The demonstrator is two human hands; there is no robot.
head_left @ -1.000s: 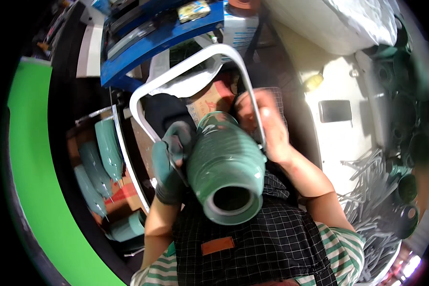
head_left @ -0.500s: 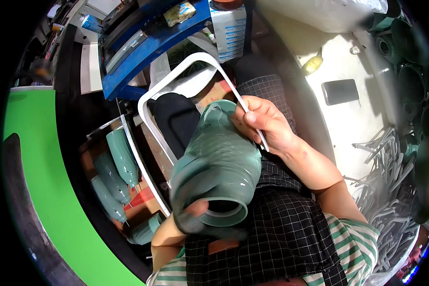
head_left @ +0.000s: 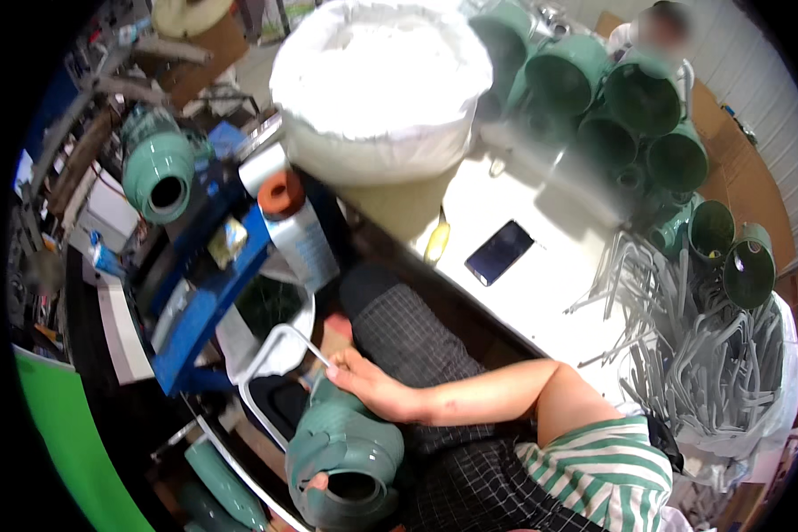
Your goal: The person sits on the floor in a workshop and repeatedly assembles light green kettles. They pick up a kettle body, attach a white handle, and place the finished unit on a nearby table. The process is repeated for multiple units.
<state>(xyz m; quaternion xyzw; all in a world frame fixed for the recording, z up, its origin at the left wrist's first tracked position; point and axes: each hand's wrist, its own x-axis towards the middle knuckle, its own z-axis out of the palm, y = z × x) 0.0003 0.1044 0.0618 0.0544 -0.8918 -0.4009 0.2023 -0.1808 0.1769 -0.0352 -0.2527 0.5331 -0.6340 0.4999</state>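
On my lap lies a glossy green, pitcher-like plastic vessel (head_left: 350, 443), tilted with its round mouth toward me. My left hand (head_left: 317, 481) grips it at the mouth; only the thumb shows on the rim, the other fingers being hidden behind the vessel. My right hand (head_left: 374, 388) is at the far end of the vessel, fingers closed on one end of a white bent plastic strip (head_left: 250, 390). This strip loops out to the left of the vessel. How strip and vessel meet is hidden by my right hand.
On the white table (head_left: 559, 310) are a phone (head_left: 499, 253), a yellow object (head_left: 437, 239), a pile of white bent strips (head_left: 674, 355) and several green vessels (head_left: 643, 97). A white lined bin (head_left: 372, 151) stands beyond. More green vessels (head_left: 226, 483) lie lower left. A co-worker (head_left: 661, 31) is far right.
My view has swung up and to the right, showing more of the table and the bin. Both hands keep hold of the vessel and the strip, now lower in view.
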